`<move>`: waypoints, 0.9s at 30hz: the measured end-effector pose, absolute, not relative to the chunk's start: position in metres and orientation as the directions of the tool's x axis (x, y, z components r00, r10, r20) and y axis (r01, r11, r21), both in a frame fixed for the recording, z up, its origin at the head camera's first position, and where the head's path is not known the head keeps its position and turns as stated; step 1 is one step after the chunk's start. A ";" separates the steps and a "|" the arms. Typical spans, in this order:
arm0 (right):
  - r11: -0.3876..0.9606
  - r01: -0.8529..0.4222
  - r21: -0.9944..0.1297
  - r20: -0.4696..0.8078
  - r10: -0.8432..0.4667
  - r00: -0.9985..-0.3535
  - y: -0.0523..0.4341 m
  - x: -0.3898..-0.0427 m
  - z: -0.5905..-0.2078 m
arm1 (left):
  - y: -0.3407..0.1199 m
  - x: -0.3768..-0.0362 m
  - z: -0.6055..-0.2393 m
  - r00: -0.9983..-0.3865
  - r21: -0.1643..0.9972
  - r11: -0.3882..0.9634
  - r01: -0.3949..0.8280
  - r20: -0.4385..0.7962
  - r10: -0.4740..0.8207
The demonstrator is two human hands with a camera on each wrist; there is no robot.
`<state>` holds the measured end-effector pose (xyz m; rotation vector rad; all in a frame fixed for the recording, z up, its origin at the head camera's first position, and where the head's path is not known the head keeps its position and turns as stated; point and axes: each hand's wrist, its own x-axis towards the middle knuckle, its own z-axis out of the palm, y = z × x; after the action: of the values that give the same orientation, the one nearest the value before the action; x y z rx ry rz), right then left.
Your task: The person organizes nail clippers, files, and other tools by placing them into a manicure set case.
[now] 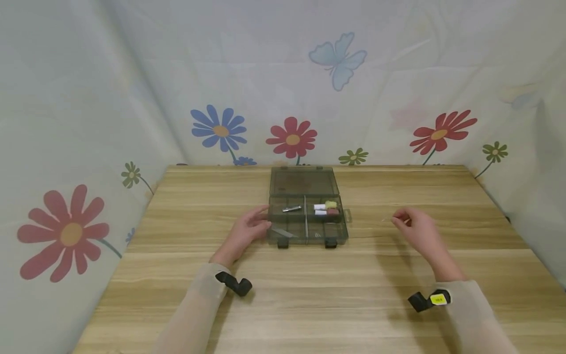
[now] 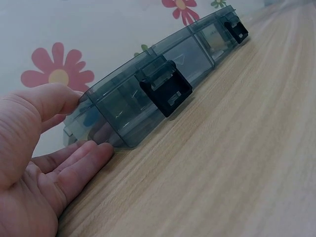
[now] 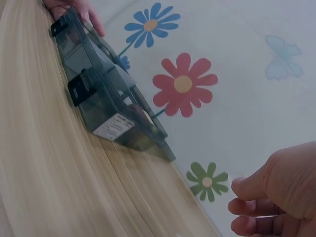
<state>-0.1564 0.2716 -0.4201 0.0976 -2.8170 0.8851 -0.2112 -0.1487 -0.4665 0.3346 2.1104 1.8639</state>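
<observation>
Flowered cloth (image 1: 265,73) hung behind the wooden table (image 1: 309,295). On it, my left hand (image 1: 244,231) gripped the open box (image 1: 304,195) by its left end; rightward, my right hand (image 1: 414,227) pinched a tiny clear piece (image 1: 385,220), best held lightly, I judged.

The box (image 2: 185,59) is smoky see-through plastic, smooth and glossy along its walls, while its latches (image 2: 165,91) look like opaque black plastic with a duller sheen. A white label (image 3: 114,127) on its side looks like paper. The nail clipper (image 1: 292,209) is shiny metal. The table (image 1: 309,285) has a smooth wood-grain surface with a soft, satin shine. The curtain (image 1: 247,59) behind is creased, printed cloth, mostly matt, and the sleeves (image 1: 190,309) are matt cloth too.
</observation>
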 end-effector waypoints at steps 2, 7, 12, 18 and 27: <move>0.817 -0.138 -0.560 0.204 -0.025 -0.979 0.265 -0.159 -0.419 | -0.148 -0.211 -0.467 -0.927 0.991 0.131 -0.025 -0.072 0.368; 0.803 -0.178 -0.569 0.226 -0.056 -0.973 0.250 -0.164 -0.419 | -0.147 -0.212 -0.468 -0.931 0.992 0.128 -0.024 -0.069 0.360; 0.792 -0.199 -0.578 0.219 -0.085 -0.972 0.235 -0.171 -0.421 | -0.148 -0.212 -0.469 -0.934 0.992 0.123 -0.023 -0.065 0.351; 0.753 -0.240 -0.613 0.200 -0.146 -0.969 0.213 -0.178 -0.423 | -0.149 -0.212 -0.472 -0.933 0.991 0.133 -0.023 -0.069 0.353; 0.724 -0.247 -0.644 0.178 -0.172 -0.969 0.186 -0.185 -0.420 | -0.148 -0.214 -0.472 -0.930 0.994 0.102 -0.045 -0.079 0.359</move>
<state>-0.1854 0.1859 -0.4203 0.3434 -2.8184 1.0760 -0.2142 -0.1478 -0.4719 0.3102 2.0844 1.8966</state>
